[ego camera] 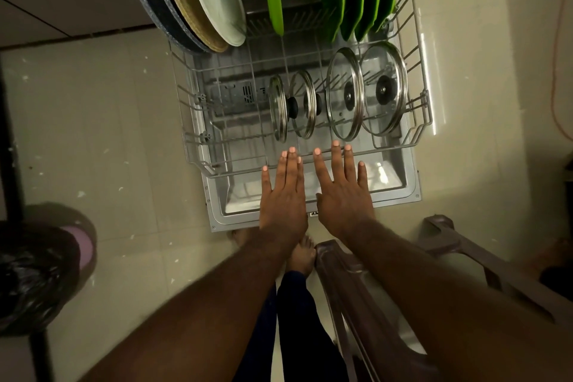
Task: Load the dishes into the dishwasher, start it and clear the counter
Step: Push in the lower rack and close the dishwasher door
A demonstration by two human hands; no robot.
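Rack [235, 174]: front rim at the fingertips, slides straight ahead.
Left hand [283, 192]: flat, fingers straight, perhaps touching.
Right hand [342, 192]: likewise, equally near.

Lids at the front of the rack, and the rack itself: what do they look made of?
The four lids look like clear glass, since the rack wires show through them. Their shiny rims are probably stainless steel, and their dark knobs are likely plastic. The rack looks like metal wire with a dull pale-grey coating; the core itself cannot be seen.
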